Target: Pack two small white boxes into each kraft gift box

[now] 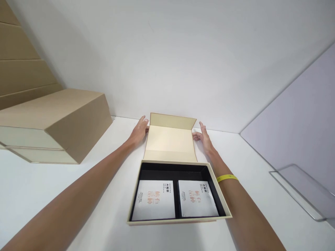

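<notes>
A cream gift box [180, 221] with a black lining stands on the white table, its hinged lid [169, 139] folded back away from me. The lid's front flap [172, 121] tilts up at the far end. Inside, along the near side, lie two white tea cartons [154, 205] [200, 205] with orange and black print; the far strip shows only black lining. At the lid's left edge is my left hand [140, 131], fingers apart, some fingertips hidden behind the lid. My right hand [205, 138] is at the right edge, index finger raised and other fingertips beside the lid.
Two large tan boxes [81, 129] lie stacked at the left, with more tan boxes [23, 52] piled behind. A white wall [183, 62] rises behind the lid. On the right are a pale panel [300, 115] and a metal wire frame [309, 209]. A yellow wristband [227, 177] circles my right forearm.
</notes>
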`<state>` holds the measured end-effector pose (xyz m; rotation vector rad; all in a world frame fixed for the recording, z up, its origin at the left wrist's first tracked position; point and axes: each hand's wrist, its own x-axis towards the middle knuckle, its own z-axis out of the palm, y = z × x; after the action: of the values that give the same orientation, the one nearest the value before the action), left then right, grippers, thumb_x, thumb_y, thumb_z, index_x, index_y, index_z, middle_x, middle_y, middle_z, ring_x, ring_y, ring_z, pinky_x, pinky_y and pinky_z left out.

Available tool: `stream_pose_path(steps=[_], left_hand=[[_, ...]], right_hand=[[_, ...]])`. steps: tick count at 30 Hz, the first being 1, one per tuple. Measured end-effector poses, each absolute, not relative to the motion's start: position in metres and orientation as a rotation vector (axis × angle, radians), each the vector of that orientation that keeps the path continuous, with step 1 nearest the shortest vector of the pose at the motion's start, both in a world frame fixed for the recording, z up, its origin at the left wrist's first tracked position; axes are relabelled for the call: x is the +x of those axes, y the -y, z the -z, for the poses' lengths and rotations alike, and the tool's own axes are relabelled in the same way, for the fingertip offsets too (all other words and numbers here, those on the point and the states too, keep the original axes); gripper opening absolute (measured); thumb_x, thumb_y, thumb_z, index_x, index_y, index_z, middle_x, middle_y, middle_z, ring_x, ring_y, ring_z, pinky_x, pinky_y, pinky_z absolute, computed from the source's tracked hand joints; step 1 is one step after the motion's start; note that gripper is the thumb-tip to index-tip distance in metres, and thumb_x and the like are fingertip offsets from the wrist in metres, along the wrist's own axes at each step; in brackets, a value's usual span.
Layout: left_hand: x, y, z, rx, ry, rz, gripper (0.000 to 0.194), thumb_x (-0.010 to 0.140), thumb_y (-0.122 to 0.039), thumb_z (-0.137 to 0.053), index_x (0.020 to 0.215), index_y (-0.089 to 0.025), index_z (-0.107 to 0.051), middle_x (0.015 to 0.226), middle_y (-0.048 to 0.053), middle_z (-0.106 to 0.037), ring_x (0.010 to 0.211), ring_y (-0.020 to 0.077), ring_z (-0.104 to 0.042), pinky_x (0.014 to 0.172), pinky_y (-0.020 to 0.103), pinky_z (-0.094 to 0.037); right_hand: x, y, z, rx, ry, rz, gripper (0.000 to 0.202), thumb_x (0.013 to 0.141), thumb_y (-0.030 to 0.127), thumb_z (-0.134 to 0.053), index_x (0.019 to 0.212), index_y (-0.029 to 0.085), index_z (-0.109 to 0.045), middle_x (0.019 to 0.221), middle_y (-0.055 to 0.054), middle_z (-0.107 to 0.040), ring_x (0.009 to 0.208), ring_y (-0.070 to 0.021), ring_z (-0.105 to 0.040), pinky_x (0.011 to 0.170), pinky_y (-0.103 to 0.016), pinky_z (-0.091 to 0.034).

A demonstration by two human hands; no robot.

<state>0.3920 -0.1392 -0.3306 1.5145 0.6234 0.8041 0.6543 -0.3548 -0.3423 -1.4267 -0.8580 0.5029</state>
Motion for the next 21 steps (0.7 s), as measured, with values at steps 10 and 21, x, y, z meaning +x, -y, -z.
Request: stream_pose_path(steps=[10,21], left_hand=[[0.3935,0.1356,0.3358,1.499,-0.629,-0.790,0.085,0.096,-0.068,-0.047,0.162,-0.016,-0.033,0.110,0.015,-0.078,0.104,0.0337,-0.071,0.105,0.050,-0.047],[0.3931,0.1393,0.3312,1.509,-0.649,-0.773,0.076,0.094,-0.070,-0.048,0.141,-0.012,-0.060,0.108,0.018,-0.078,0.102,0.0359,-0.071,0.100,0.050,-0.048]], right_hand=[[0.6534,0.3546,0.3420,-1.425,0.861,-0.505,0.066,0.098,0.075,-0.038,0.127,0.020,-0.059,0.101,-0.005,-0.068,0.076,-0.0149,-0.063,0.077,-0.037,-0.055],[0.6526,0.3545,0.3415,-1.432,0.864,-0.519,0.064,0.098,0.074,-0.040,0.124,0.019,-0.061,0.101,-0.005,-0.068,0.078,-0.0155,-0.064,0.078,-0.038,-0.055]])
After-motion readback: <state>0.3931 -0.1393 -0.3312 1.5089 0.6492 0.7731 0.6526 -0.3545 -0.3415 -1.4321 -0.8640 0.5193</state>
